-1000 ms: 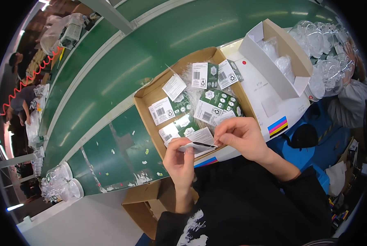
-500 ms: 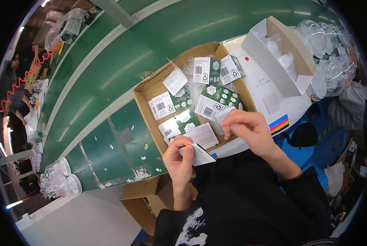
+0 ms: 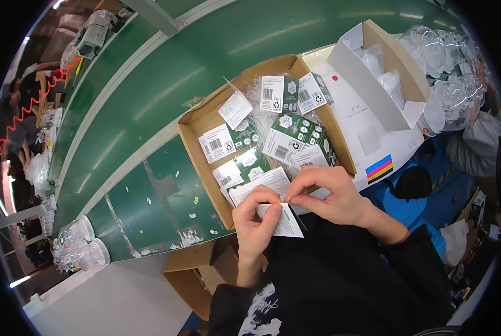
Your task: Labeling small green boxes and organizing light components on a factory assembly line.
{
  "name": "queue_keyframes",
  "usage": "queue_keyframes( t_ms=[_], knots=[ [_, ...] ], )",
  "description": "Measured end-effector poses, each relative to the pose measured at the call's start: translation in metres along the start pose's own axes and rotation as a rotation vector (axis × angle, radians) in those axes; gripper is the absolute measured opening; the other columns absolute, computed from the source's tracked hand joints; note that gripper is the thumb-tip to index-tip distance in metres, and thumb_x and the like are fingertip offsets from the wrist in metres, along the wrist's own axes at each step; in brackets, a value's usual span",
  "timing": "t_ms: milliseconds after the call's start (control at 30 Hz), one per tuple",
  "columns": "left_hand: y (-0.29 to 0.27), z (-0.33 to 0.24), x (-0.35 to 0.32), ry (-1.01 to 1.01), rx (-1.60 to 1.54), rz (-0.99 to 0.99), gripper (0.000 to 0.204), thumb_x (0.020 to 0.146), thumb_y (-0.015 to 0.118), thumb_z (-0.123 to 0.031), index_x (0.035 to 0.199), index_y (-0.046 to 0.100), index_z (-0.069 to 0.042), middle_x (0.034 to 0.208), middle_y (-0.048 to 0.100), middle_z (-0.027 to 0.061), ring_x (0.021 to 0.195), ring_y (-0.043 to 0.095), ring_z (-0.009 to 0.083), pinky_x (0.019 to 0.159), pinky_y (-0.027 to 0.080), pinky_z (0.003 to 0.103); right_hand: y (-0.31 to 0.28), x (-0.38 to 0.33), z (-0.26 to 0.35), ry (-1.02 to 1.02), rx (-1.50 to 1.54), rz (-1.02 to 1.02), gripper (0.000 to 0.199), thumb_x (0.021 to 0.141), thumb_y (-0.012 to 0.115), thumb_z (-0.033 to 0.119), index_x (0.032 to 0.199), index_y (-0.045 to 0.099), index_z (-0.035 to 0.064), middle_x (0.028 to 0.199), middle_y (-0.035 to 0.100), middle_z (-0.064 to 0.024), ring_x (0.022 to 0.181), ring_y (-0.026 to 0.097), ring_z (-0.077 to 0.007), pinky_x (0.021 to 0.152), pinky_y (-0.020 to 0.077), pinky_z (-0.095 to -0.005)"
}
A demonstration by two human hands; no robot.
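Left hand clamps a folded printed card between thumb and fingers; right hand has thumb and forefinger drawn together at its top edge, though whether they grip it I cannot tell. The card hangs below the fingertips, on the body side, its long axis seeming to slant down rightward, the left hand nearer. Just beyond lies a cardboard tray of green-and-white cards.

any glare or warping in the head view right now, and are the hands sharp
Head view: pale glare streaks on the green work surface, whose edges bow; corners fall to black; the light tube at lower left looks blown out; left hand and right hand look fairly sharp.
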State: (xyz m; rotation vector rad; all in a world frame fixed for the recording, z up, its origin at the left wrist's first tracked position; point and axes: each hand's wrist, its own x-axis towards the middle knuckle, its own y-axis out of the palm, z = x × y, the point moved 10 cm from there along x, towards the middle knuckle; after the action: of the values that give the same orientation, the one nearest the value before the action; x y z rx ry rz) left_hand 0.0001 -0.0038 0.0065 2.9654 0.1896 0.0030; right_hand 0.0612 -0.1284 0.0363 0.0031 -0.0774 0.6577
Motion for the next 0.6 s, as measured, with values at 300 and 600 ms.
queue_keyframes(
  t_ms=[300,600],
  knots=[
    [0.003,0.002,-0.004,-0.033,-0.014,0.015,0.007,0.086,0.062,-0.003,0.089,0.059,0.002,0.085,0.058,0.0059,0.079,0.052,0.0117,0.072,0.039,0.023,0.003,-0.004,0.012,-0.160,-0.108,0.055,0.014,0.075,0.070,-0.006,0.084,0.065,0.0024,0.083,0.069,-0.0074,0.077,0.066,-0.0221,0.070,0.0510,-0.0298],
    [0.001,0.001,0.001,-0.024,0.049,0.025,0.006,0.084,0.062,-0.002,0.089,0.059,0.002,0.085,0.059,0.0064,0.080,0.054,0.0137,0.074,0.042,0.025,-0.001,0.003,0.014,-0.175,-0.118,0.050,0.012,0.075,0.070,-0.006,0.079,0.064,0.0024,0.082,0.069,-0.0077,0.075,0.066,-0.0231,0.068,0.0506,-0.0302]
  ],
)
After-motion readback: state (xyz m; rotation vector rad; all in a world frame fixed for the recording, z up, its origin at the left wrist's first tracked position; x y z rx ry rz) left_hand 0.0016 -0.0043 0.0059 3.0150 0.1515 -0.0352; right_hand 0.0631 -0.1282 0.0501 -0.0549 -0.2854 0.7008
